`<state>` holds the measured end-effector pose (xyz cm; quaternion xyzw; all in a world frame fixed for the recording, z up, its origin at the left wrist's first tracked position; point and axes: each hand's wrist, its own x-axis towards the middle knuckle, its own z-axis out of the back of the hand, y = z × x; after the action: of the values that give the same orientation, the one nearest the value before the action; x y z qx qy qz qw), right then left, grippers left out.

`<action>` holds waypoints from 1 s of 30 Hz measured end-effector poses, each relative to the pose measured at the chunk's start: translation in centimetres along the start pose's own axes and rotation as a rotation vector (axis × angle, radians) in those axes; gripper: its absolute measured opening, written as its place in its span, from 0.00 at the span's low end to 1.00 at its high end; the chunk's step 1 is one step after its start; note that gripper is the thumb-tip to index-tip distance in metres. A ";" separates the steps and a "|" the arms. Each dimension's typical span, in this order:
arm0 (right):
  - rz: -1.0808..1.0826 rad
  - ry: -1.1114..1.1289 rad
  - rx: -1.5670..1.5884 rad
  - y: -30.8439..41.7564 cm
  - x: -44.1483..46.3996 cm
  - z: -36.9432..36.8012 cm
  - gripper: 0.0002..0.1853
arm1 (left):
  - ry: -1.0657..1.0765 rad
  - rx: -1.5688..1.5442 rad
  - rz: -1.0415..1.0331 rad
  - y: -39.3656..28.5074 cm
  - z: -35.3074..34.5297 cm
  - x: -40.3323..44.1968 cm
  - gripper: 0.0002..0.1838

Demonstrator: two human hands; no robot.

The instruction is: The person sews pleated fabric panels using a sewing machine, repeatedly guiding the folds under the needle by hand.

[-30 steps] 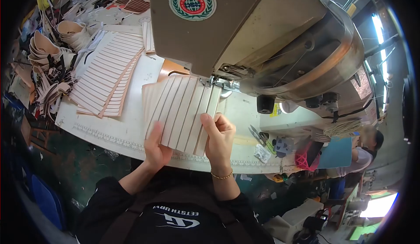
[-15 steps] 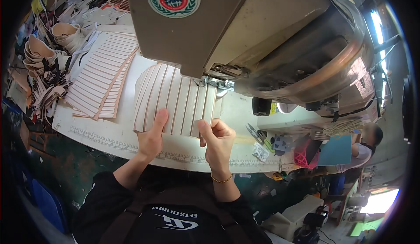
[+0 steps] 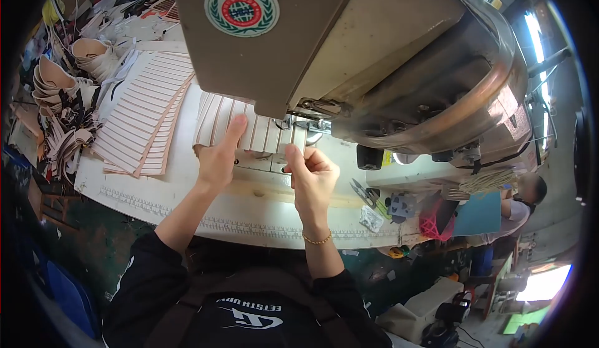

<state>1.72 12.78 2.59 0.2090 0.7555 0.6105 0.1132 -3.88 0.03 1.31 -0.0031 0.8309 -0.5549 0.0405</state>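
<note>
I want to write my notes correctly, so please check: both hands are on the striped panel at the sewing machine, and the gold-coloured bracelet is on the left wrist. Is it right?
Not quite: the head view shows the gold-coloured bracelet on the right wrist. Both the left hand and right hand are on the striped panel at the sewing machine.

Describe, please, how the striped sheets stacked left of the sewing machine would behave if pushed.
The striped sheets would probably slide over one another, since they overlap at an angle with no fastening visible. Each looks light, judging by thin edges. Rolling or tipping seems unlikely, as they lie flat on the table.
</note>
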 end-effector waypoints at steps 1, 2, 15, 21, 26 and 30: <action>0.028 -0.014 -0.008 0.1 0.2 -0.1 0.10 | 0.010 -0.034 0.015 0.1 -0.1 0.5 0.18; 0.030 -0.018 -0.006 0.0 0.2 -0.1 0.10 | 0.013 -0.032 0.015 0.3 -0.2 1.0 0.18; 0.245 0.035 -0.145 -3.4 -0.5 -1.0 0.09 | 0.097 -0.299 0.220 1.2 -1.9 -3.0 0.15; 0.140 0.276 -0.536 -2.9 -0.8 0.4 0.06 | 0.920 0.054 -0.150 -6.1 2.4 -10.5 0.05; 0.058 0.239 -0.263 0.3 -1.8 4.0 0.07 | 0.396 0.764 -0.592 -4.8 0.2 -1.6 0.07; -0.060 0.144 0.039 0.6 1.5 6.0 0.07 | 0.459 0.418 -0.060 -2.7 -0.9 -0.8 0.06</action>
<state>3.01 18.81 1.92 0.1440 0.7795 0.6052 0.0729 -3.22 -0.17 4.22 0.1060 0.6858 -0.7009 -0.1648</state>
